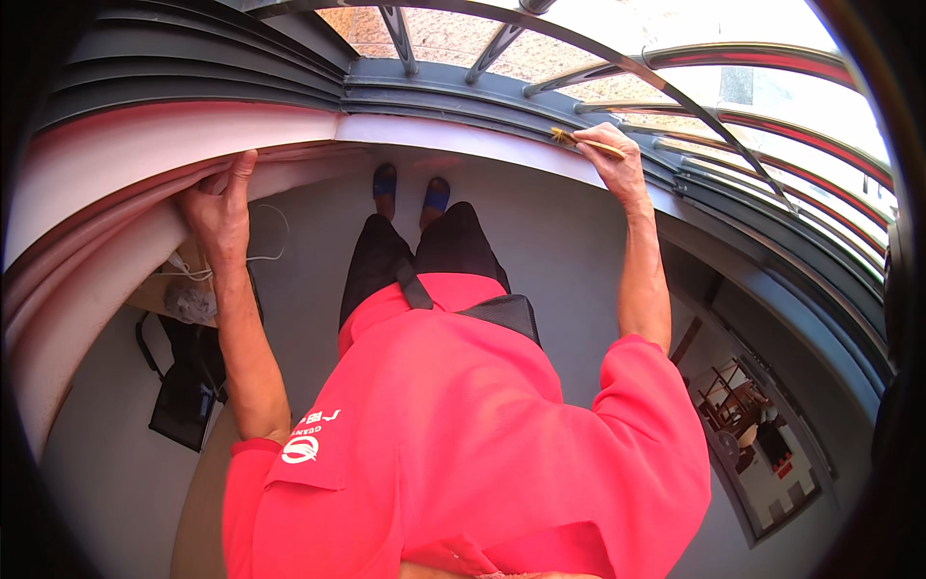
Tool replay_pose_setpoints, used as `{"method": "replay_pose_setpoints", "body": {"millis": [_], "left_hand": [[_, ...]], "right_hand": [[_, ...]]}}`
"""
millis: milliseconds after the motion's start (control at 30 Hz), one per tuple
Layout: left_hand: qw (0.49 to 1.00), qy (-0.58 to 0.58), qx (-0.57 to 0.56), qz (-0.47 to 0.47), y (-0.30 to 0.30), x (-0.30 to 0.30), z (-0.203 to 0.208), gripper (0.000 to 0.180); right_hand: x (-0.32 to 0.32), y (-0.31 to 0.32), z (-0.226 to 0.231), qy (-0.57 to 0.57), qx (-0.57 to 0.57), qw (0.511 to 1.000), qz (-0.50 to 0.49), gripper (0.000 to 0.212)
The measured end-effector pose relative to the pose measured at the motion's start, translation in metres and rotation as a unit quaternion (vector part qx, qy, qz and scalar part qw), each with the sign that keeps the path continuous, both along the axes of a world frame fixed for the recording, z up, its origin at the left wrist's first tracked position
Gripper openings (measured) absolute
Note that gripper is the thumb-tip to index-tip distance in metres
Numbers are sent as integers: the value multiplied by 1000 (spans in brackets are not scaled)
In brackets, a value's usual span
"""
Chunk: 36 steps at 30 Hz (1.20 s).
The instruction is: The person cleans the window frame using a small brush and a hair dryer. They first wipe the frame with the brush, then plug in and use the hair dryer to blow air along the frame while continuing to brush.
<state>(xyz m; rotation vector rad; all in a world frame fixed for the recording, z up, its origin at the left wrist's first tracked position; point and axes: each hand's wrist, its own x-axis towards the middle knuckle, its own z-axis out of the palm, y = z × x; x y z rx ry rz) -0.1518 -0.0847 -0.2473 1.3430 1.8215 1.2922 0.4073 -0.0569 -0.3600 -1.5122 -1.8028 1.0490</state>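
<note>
My right hand [617, 166] pinches a small brush [600, 148] by its light wooden handle. Its yellowish bristles point left, over the window sill [463, 135] beside the dark window track [434, 104]. At the left, my left hand [222, 207] rests against the underside edge of the pale ledge, among folds of a pinkish curtain [116, 227]. The left thumb stands stretched up apart from the other fingers, which are partly hidden.
Dark metal bars [733, 60] curve across the window beyond the sill. Below on the left are a black bag [183, 396] and a white cable [275, 256]. A framed mirror or opening [772, 454] is at lower right. My feet in blue slippers [437, 196] stand on grey floor.
</note>
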Motion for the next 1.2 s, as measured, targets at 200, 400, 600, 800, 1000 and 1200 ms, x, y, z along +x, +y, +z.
{"method": "replay_pose_setpoints", "body": {"millis": [200,400,600,800,1000,1200], "left_hand": [[1000,7,0,6,0,4,1,76],[1000,-17,18,16,2,1,-8,85],[1000,17,10,5,3,-4,-6,88],[1000,-1,6,9,1,-3,-10,80],[1000,27,-2,-1,1,-2,-5,79],[1000,-13,0,8,1,1,-4,83]], "right_hand": [[-12,8,-16,-14,-38,999,33,14],[-108,37,-30,-51,43,993,99,12],[-204,45,-42,249,6,961,-121,14],[-137,29,-36,136,19,990,-43,14],[-194,48,-46,77,28,994,70,11],[-271,66,-54,250,30,967,-48,17]]}}
